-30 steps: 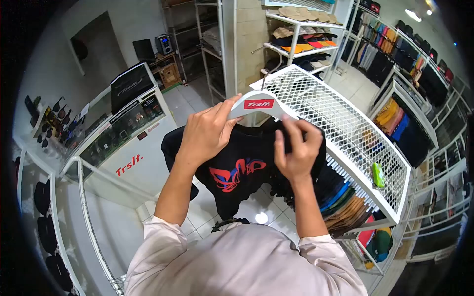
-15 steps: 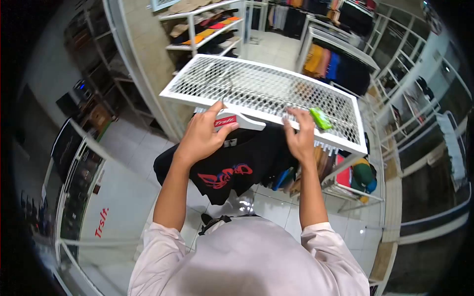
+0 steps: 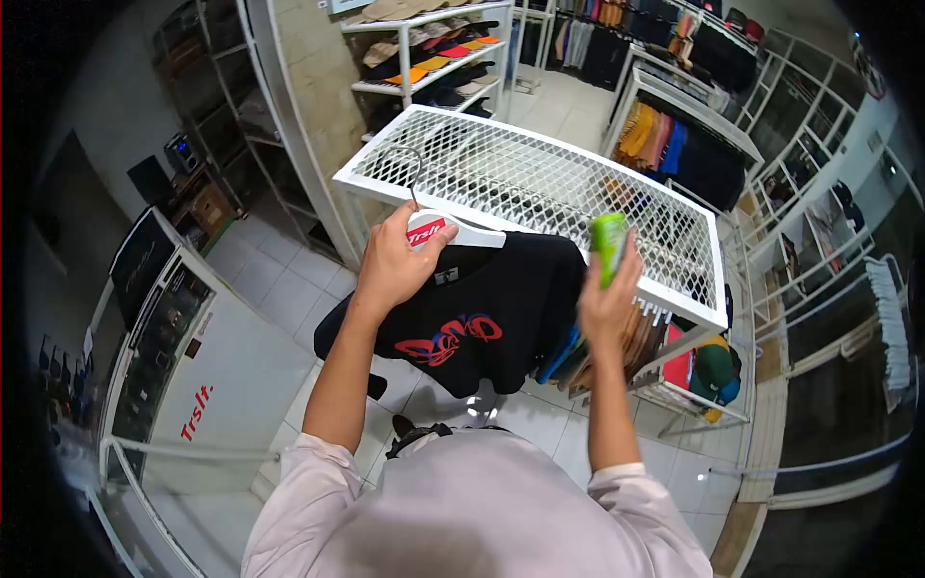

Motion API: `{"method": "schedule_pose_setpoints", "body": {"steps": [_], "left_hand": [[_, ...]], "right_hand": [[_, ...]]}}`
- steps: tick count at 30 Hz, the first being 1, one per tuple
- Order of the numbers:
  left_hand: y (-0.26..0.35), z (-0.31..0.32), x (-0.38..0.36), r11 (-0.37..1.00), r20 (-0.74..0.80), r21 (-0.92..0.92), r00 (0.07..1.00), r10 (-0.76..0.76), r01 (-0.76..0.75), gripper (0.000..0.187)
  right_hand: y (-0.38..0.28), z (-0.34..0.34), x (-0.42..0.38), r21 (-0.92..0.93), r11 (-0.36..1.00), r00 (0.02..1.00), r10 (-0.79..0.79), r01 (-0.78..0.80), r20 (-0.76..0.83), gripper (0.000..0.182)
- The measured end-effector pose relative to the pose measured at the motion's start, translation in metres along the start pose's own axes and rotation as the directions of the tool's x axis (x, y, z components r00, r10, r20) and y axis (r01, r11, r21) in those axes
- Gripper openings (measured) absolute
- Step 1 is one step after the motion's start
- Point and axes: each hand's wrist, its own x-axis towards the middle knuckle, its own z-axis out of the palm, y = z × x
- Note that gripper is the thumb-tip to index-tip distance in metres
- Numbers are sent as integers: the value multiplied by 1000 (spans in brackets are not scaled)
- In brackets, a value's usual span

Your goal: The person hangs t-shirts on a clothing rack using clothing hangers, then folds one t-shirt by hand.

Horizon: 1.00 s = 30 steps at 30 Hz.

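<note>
My left hand is closed around the neck of a white clothes hanger with a red "Trslt." label. Its metal hook points up over the rack. From the hanger hangs a black T-shirt with a red and blue print on its chest. My right hand, slightly blurred, grips a small bright green container, raised at the front edge of the white mesh rack top. I cannot read what is on the container.
Clothes hang under the mesh top. Caps sit in a lower basket at right. Shelves of caps stand behind, beside a clothes rack. A white display counter is at left.
The green container lay on the mesh top and is now lifted in my right hand. My left hand still holds the hanger, whose hook now shows clearly. The view has shifted slightly.
</note>
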Motion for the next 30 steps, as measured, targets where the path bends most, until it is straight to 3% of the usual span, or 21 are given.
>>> {"method": "schedule_pose_setpoints", "body": {"steps": [3,5,7,8,9,11,12,14,15,18,20,23,26,27,30], "left_hand": [[2,-12,-4,999,0,0,999,-43,43,38],[4,-20,-7,995,-15,-9,995,-97,97,36],[-5,-34,-11,991,-42,-23,991,-130,129,35],[-11,-42,-13,986,-68,-50,985,-161,157,35],[-15,-51,-14,986,-85,-45,982,-166,163,35],[-22,-65,-18,969,-92,-54,965,-245,241,34],[-19,-69,-21,965,-108,-62,959,-261,256,35],[-24,-67,-21,976,-127,-49,968,-217,213,32],[-26,-65,-24,985,-122,-37,977,-173,170,29],[-23,-59,-25,983,-104,-62,978,-179,174,31],[-23,-62,-25,983,-106,-60,979,-177,171,34],[-27,-77,-31,973,-169,-27,958,-232,231,34],[-32,-78,-35,969,-208,-50,946,-247,242,34],[-31,-74,-33,969,-205,-53,947,-249,243,34],[-27,-55,-35,972,-133,-82,964,-231,222,33]], "right_hand": [[-57,26,-39,143,975,972,-187,167,139,79],[-54,50,-53,149,955,950,-278,257,145,84],[-19,67,-46,-4,934,934,-357,357,-1,85],[2,79,-46,-109,964,967,-250,242,-58,78],[10,83,-41,-41,999,996,-4,0,-86,70],[24,81,-34,67,976,968,214,-207,-128,65],[12,79,-35,75,977,971,209,-201,-118,65],[-27,67,-35,180,982,991,-26,49,-131,69],[-40,68,-40,121,972,979,-194,201,-63,74],[-69,80,-46,238,926,947,-316,293,62,77],[-54,99,-42,219,954,974,-222,206,51,73],[-12,111,-26,63,978,979,202,-201,-7,69],[-33,84,-23,155,984,996,89,-83,-33,65],[-43,81,-29,144,989,999,-36,40,-30,70],[-76,76,-45,223,962,971,-191,157,142,77]]}}
